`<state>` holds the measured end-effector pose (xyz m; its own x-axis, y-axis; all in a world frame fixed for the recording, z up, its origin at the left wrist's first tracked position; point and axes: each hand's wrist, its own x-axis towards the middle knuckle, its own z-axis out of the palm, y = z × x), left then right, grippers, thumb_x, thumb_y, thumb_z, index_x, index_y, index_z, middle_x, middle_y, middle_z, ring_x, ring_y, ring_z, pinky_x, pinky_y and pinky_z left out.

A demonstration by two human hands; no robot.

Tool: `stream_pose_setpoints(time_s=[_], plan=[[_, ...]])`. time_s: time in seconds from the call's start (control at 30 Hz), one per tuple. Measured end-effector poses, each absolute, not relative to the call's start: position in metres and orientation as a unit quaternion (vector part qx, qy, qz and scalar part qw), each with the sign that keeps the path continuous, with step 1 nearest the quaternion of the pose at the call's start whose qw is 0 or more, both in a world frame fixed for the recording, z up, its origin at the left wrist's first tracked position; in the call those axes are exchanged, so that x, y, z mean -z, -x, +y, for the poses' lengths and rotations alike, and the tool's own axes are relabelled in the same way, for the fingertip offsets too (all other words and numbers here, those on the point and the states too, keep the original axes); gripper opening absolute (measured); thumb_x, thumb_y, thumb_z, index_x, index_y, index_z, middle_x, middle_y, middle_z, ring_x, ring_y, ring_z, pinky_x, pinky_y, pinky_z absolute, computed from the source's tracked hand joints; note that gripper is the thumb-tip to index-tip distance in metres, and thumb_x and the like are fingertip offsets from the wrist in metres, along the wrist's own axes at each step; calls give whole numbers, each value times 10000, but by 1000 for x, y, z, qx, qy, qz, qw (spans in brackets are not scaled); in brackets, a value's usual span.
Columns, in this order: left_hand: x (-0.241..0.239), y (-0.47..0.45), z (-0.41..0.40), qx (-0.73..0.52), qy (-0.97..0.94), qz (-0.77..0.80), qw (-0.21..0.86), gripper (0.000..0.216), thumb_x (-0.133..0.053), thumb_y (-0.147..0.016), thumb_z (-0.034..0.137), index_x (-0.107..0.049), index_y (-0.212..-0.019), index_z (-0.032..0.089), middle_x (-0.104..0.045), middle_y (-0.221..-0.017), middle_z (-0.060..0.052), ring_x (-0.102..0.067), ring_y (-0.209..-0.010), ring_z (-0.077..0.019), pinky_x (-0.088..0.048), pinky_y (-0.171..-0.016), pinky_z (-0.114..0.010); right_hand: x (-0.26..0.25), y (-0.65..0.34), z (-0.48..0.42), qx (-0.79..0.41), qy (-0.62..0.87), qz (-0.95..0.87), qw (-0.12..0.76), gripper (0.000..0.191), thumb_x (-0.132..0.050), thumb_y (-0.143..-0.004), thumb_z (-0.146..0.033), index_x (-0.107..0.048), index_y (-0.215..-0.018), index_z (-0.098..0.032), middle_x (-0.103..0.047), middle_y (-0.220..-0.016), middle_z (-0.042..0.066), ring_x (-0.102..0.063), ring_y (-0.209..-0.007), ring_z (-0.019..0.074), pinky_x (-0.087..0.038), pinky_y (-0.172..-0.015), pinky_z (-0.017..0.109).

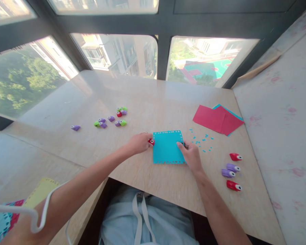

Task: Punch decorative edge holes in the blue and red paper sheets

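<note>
A square of turquoise paper [167, 147] with small holes punched along its edges lies flat on the beige table [148, 98]. My left hand [139, 143] is closed on a small red paper punch [151, 141] set against the sheet's left edge. At the sheet's right edge, my right hand [191, 154] rests with fingers pressed on the paper, pinning it down.
Turquoise punched bits [201, 139] are scattered right of the sheet. Red and blue sheets [216, 119] lie stacked at the far right. Red and purple punches [232, 172] sit near right; green, purple and red ones [112, 119] at left. Punched sheets [5, 217] lie lower left.
</note>
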<state>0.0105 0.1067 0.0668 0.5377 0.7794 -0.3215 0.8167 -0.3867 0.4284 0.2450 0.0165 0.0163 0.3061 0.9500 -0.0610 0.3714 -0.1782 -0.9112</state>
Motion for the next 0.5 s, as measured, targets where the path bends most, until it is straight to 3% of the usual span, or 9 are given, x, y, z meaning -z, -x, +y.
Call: stream_pose_setpoints(time_s=[0.17, 0.37, 0.5], plan=[[-65, -5, 103, 38, -845, 482, 227, 210, -525, -849, 178, -645, -1020, 204, -647, -1037, -95, -636, -858, -231, -419, -697, -297, -19, -251, 16, -337, 698, -470, 422, 395, -545, -801, -542, -610, -727, -159, -405, -605, -29, -338, -576, 111, -296, -509, 233], [-62, -3, 100, 11, -837, 490, 244, 212, -520, -864, 183, -661, -1020, 209, -642, -1035, -85, -632, -841, -206, -429, -725, -291, -17, -259, 16, -341, 701, -450, 435, 419, -562, -786, -552, -661, -800, -145, -458, -624, -18, -361, -577, 115, -309, -511, 235], [-60, -4, 100, -3, -836, 492, 243, 213, -491, -884, 187, -654, -1019, 212, -635, -1020, -80, -626, -840, -200, -429, -716, -285, -15, -264, 16, -331, 710, -436, 443, 422, -581, -776, -564, -659, -804, -150, -391, -596, -40, -314, -559, 107, -280, -489, 230]])
